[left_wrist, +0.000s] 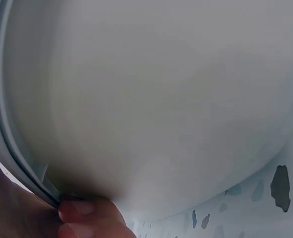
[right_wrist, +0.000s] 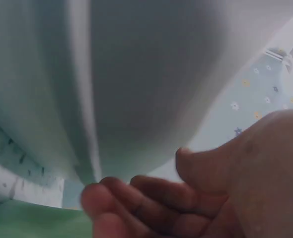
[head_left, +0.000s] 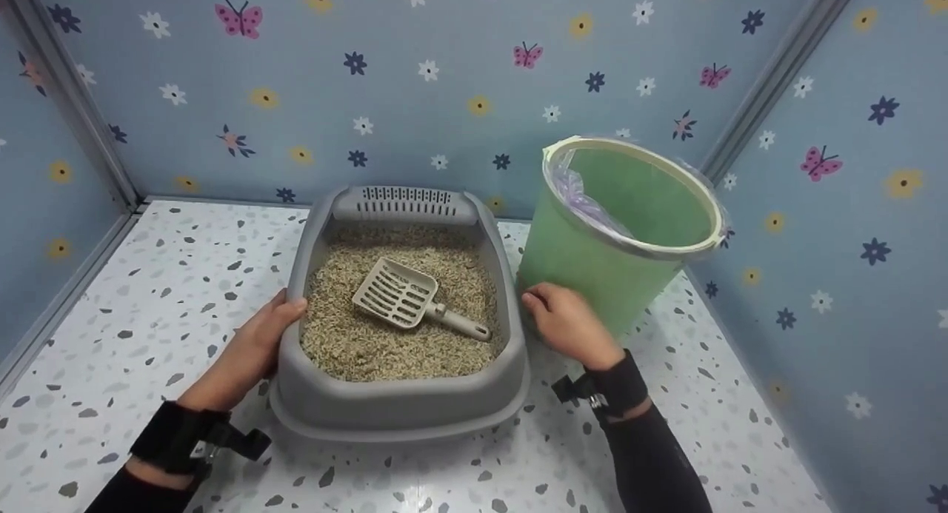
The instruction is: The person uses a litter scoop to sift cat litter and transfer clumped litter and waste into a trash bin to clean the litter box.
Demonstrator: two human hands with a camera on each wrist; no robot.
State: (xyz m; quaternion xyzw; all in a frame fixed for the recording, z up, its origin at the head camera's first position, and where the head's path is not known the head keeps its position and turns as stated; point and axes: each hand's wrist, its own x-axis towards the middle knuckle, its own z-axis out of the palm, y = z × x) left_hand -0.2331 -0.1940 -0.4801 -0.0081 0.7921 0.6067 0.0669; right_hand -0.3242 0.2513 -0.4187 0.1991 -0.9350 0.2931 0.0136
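A grey cat litter box [head_left: 400, 409] holds tan granular litter [head_left: 415, 361]. Across the litter lies a beige slotted scoop [head_left: 396, 294], its handle pointing to the lower right. My left hand [head_left: 255, 339] grips the box's left side, thumb over the rim; the left wrist view shows fingertips [left_wrist: 94, 213] under the lip. On the other side, my right hand [head_left: 570, 324] is between the box and a green bin [head_left: 585, 265]. Its fingers [right_wrist: 156, 196] are loosely curled close to the box's side wall, the thumb apart from it, with nothing held.
The bin, lined with a clear and purplish bag [head_left: 581, 202], stands right of the box, close to the back wall. Flower-patterned walls [head_left: 444, 76] enclose the speckled white surface [head_left: 200, 269] at the back and both sides.
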